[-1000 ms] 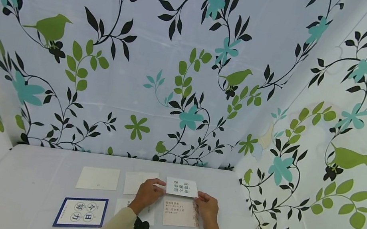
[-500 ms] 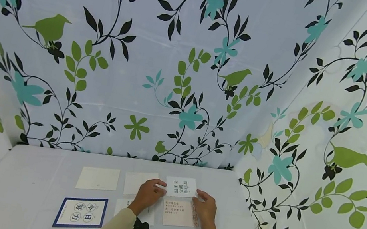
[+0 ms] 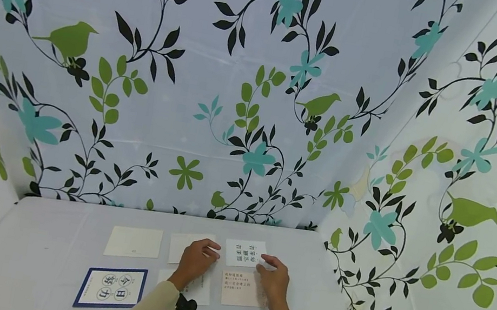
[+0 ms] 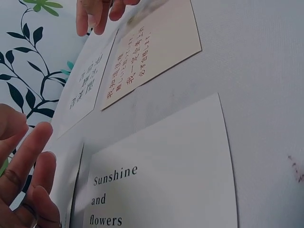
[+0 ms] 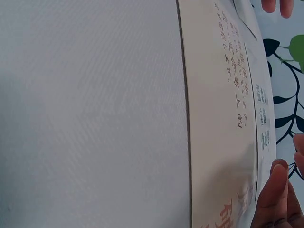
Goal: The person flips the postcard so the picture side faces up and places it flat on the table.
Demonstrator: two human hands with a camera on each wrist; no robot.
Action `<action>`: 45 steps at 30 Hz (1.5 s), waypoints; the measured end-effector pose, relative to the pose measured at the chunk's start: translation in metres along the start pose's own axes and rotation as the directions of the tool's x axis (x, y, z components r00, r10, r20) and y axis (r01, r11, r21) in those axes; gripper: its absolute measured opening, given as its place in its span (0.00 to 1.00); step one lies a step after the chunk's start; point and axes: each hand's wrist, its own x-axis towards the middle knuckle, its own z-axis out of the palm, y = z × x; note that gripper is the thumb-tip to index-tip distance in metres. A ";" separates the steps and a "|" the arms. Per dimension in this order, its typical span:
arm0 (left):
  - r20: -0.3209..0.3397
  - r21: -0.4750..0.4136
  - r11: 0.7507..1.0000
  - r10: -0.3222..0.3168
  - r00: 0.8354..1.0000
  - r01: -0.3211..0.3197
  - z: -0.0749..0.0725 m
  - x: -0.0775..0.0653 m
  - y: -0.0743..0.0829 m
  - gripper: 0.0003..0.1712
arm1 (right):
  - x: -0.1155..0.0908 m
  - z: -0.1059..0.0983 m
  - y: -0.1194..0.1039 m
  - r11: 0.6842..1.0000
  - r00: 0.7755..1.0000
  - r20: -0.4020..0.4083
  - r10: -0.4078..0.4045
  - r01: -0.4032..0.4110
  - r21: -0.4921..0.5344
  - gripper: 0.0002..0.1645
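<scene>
A white card with dark characters (image 3: 242,252) lies flat at the back of the table, just behind a pink card with red-brown writing (image 3: 238,289). My right hand (image 3: 275,284) hovers at the white card's right edge, its thumb and fingers (image 5: 279,190) apart from the card in the right wrist view. Left of that card, my left hand (image 3: 195,264) is raised with loosely bent fingers and holds nothing. Beneath it lies a white card printed "Sunshine and flowers" (image 4: 175,161), partly covered by hand and sleeve in the head view. A blank off-white card (image 3: 181,242) sits behind the left hand.
Further left on the white table (image 3: 35,251) are a cream card (image 3: 133,243) and, in front of it, a blue-bordered card with circled characters (image 3: 111,288). A patterned curtain (image 3: 215,116) hangs behind the table's back edge, with another hanging along the right side.
The white card has been lowered flat behind the pink one. My left hand has let go and drawn slightly left; my right hand has come off the card's edge and shifted slightly left.
</scene>
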 end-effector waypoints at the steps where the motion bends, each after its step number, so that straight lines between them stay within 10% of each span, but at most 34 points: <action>1: -0.003 0.003 1.000 0.005 1.000 -0.005 -0.002 0.000 0.000 0.11 | 0.000 0.001 -0.001 1.000 1.000 0.002 -0.002 0.002 -0.003 0.18; 45: -0.173 0.072 0.997 -0.008 0.985 0.021 -0.058 -0.001 -0.029 0.09 | -0.019 0.047 -0.030 0.993 0.979 0.173 -0.112 0.104 0.058 0.16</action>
